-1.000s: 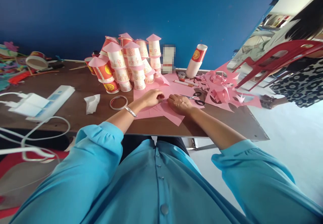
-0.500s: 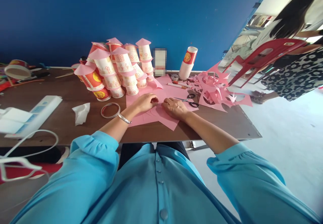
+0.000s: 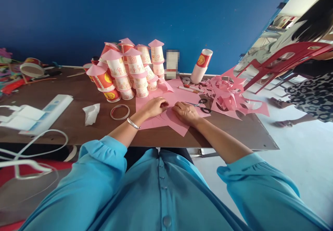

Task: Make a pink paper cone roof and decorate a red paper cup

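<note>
Pink paper sheets point(image 3: 179, 128) lie on the brown table in front of me. My left hand point(image 3: 156, 106) rests on them with curled fingers, a silver bangle on its wrist; what its fingertips hold, if anything, is too small to tell. Close by on the right, my right hand point(image 3: 185, 113) lies palm down on the paper, its fingertips bent and partly hidden. Black-handled scissors point(image 3: 203, 106) sit just right of that hand, blades toward it. Beyond the hands are markers point(image 3: 187, 89) and a tape roll point(image 3: 186, 80).
Stacked paper cups with pink cone roofs point(image 3: 119, 71) stand at the back left. Farther right are a two-cup stack point(image 3: 201, 66) and pink scraps point(image 3: 226, 95). A tape ring point(image 3: 119, 112), crumpled tissue point(image 3: 91, 114) and power strip point(image 3: 49, 114) lie left. A person sits at right.
The camera view has shifted, so the table and objects appear farther right. Both hands keep nearly the same place on the pink paper.
</note>
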`<state>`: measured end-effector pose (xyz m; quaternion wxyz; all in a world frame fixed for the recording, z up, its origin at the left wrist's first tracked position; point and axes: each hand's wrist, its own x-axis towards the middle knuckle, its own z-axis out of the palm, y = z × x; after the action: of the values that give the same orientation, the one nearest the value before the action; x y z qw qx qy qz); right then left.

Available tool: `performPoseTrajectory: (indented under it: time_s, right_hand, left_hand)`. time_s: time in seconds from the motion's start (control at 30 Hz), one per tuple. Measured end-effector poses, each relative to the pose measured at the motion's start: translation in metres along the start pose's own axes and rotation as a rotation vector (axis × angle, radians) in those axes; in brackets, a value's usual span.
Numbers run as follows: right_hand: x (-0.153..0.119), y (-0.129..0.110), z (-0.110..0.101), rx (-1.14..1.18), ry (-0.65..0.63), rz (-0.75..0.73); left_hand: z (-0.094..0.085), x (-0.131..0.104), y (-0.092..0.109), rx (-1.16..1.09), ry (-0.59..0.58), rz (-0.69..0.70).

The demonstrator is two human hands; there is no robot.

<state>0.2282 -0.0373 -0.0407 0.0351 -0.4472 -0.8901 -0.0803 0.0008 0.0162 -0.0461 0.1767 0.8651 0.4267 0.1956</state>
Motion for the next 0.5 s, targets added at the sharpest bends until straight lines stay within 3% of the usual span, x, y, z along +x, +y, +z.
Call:
performPoseTrajectory:
  time_s: [0.5]
  right_hand:
    - [0.000,0.003,-0.014,0.086,-0.087,0.082]
  left_hand:
    - [-0.003,0.002,0.000,-0.034,-0.029,-0.035]
